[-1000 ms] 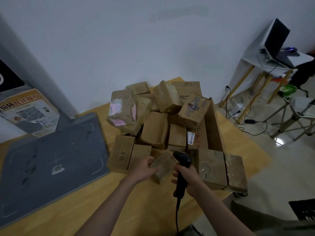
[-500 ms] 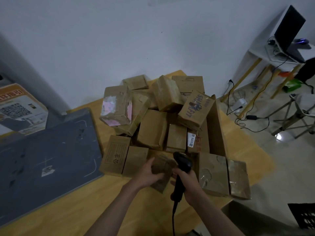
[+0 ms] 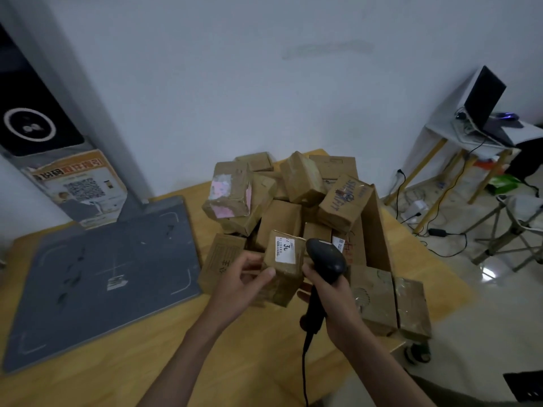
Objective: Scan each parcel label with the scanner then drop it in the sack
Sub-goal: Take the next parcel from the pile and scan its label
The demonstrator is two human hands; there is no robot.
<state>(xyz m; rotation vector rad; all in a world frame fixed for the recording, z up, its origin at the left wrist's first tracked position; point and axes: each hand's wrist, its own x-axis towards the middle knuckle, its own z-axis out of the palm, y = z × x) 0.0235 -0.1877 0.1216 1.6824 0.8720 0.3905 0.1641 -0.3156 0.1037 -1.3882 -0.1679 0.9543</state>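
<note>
1. Left hand (image 3: pixel 235 284) has its grip pinched on one small parcel (image 3: pixel 283 267), white label (image 3: pixel 285 249) facing up, lifted just in front of the pile on the table (image 3: pixel 117 362).
2. Right hand (image 3: pixel 338 301) is wrapped tight around one black scanner (image 3: pixel 324 259), head right beside that label.

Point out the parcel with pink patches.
The parcel at the pile's upper left: pink patches on its faces, while the other boxes are plain brown.
</note>
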